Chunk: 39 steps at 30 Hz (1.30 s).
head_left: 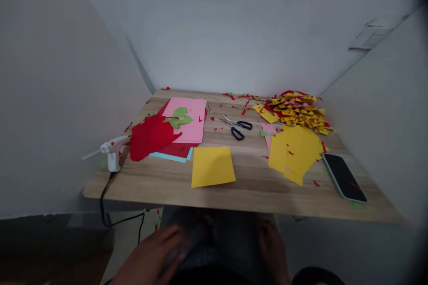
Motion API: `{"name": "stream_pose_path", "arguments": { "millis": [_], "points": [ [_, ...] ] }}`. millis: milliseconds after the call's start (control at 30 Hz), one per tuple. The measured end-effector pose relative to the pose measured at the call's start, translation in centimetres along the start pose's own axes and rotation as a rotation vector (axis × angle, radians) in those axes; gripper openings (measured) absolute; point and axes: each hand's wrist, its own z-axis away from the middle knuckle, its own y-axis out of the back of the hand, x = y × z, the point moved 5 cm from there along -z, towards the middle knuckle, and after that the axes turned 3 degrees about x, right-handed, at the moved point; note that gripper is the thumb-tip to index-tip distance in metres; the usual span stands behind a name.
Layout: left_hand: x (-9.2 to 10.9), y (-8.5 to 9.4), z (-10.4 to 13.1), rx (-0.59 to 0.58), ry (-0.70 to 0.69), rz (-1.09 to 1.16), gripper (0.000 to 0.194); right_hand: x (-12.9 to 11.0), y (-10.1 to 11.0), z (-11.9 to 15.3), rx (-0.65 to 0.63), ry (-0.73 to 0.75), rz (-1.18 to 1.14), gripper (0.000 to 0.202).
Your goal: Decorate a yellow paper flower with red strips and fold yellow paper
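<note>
I saw both bare hands below the near edge of the wooden table (254, 199), over the wearer's dark-clothed lap (217, 234), with neither one touching the papers. The left hand (157, 254) was blurred, but I made out its fingers loosely bent and parted from the thumb; the right hand (272, 247) sat in shadow, and I could not tell whether it was closed or held anything. Nearest to them lay the yellow square (213, 166), flat near the table's front edge and between the two hands from side to side. To its left I had pink sheets (195, 136) with a green cutout (179, 120) on top, a crumpled-looking red piece (150, 136) overlapping them, and a light blue sheet (172, 157) showing underneath. The white glue gun (113, 151) rested at the table's left edge, its black cord (101, 202) hanging down. Beyond the square lay the scissors (245, 125), handles spread, blades pointing left. On the right I saw larger yellow sheets (297, 151), a phone (344, 178) just beside them, and a heap of folded yellow paper (299, 111) behind. Red scraps (230, 96) littered the far side.
</note>
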Motion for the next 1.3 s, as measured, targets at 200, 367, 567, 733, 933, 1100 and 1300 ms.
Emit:
{"name": "stream_pose_path", "arguments": {
  "millis": [200, 367, 567, 733, 933, 1100, 1300],
  "points": [
    [6.3, 4.7, -9.8, 0.544, -0.297, -0.15, 0.065, -14.5, 2.7, -7.1, 0.264, 0.481, -0.092, 0.019],
    [5.5, 2.3, -14.6, 0.52, -0.257, -0.193, 0.049, -17.5, 2.3, -12.1, 0.212, 0.453, -0.09, 0.026],
    [5.2, 1.9, -13.7, 0.482, -0.403, -0.039, 0.049, -16.0, 0.6, -13.1, -0.188, 0.501, 0.005, 0.06],
    [4.5, 2.6, -13.0, 0.5, -0.452, 0.222, 0.026, -15.8, -0.4, -14.0, -0.184, 0.515, 0.016, 0.042],
    [2.5, 2.9, -13.2, 0.624, -0.199, 0.414, 0.042, -14.9, -2.4, -16.2, -0.116, 0.197, -0.037, 0.049],
    [5.7, 2.6, -11.5, 0.79, -0.284, -0.059, 0.032, -15.2, -4.4, -17.1, -0.171, 0.17, 0.142, 0.041],
    [8.3, -1.4, -10.9, 0.509, -0.261, -0.268, 0.058, -15.7, -4.8, -17.3, -0.17, 0.249, 0.268, 0.024]
  ]
}}
